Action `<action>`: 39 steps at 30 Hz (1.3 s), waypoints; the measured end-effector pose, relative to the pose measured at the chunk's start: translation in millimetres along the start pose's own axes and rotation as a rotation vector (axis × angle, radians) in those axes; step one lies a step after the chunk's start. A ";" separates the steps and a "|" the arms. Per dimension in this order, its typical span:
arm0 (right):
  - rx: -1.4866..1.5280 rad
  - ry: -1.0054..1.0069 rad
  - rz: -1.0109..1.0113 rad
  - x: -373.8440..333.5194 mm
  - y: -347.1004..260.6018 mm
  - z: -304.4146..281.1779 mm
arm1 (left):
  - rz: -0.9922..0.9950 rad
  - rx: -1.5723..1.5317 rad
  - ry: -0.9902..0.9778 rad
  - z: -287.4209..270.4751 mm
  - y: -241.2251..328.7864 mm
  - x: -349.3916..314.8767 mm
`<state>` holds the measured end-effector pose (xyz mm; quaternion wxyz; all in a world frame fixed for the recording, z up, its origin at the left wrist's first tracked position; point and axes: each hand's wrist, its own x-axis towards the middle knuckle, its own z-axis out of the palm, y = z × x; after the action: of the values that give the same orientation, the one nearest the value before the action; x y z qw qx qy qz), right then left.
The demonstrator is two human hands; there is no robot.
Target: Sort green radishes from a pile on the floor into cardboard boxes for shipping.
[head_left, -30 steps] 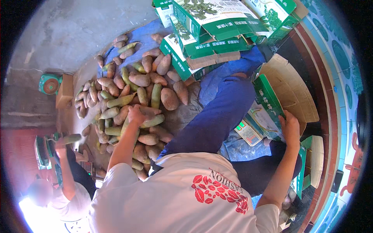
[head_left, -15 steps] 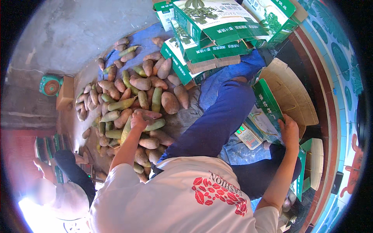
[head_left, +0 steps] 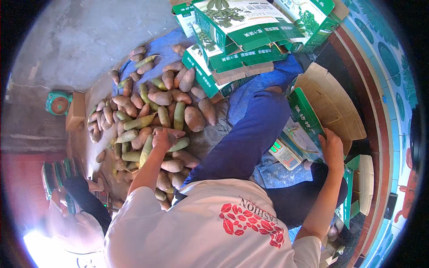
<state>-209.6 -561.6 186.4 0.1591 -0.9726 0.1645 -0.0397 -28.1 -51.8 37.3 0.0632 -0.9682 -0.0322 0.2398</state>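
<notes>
A large heap of root vegetables [head_left: 194, 119], green radishes among muddy reddish-brown roots, spreads over the ground to my left. My left hand [head_left: 164, 139] reaches down into the heap with its fingers curled. It lies between a yellow-green radish [head_left: 145, 152] and a pinkish root [head_left: 177, 133], and its fingertips are mostly hidden. On the other side, my right hand [head_left: 332, 146] grips the upper edge of an open green-and-white carton [head_left: 308, 111]. The carton's brown inner flap [head_left: 333, 100] stands spread outward.
Green-and-white cartons [head_left: 250, 40] are stacked at the far side. A digital scale [head_left: 286, 155] lies beside my leg, on blue sheeting [head_left: 279, 176]. Another person [head_left: 76, 228] sits at lower left near more boxes. A teal fan [head_left: 58, 103] stands by the wall; a tiled wall [head_left: 393, 111] rises on the right.
My left hand has shifted slightly to the right, and its fingers look more curled. My right hand keeps its hold on the carton. The whole view has moved a little.
</notes>
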 end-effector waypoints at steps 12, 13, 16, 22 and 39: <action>-0.001 -0.019 0.042 -2.6 1.3 0.1 | 0.039 0.039 -0.037 -4.4 8.3 -13.6; 0.001 -0.017 0.041 -2.7 1.4 0.2 | 0.043 0.057 -0.044 1.6 4.5 -9.3; 0.019 0.002 0.036 -4.8 5.6 2.3 | 0.051 0.066 -0.054 1.9 6.9 -12.9; 0.019 0.033 0.037 -7.0 3.8 -2.1 | 0.070 -0.036 0.046 20.1 -3.1 -8.7; -0.005 0.057 0.004 -18.0 4.8 -6.8 | 0.401 -0.783 0.545 -126.0 94.5 -54.8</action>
<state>-229.0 -561.9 190.8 0.1522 -0.9712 0.1708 -0.0667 -14.4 -163.9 160.1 -0.3448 -0.9339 0.0843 -0.0439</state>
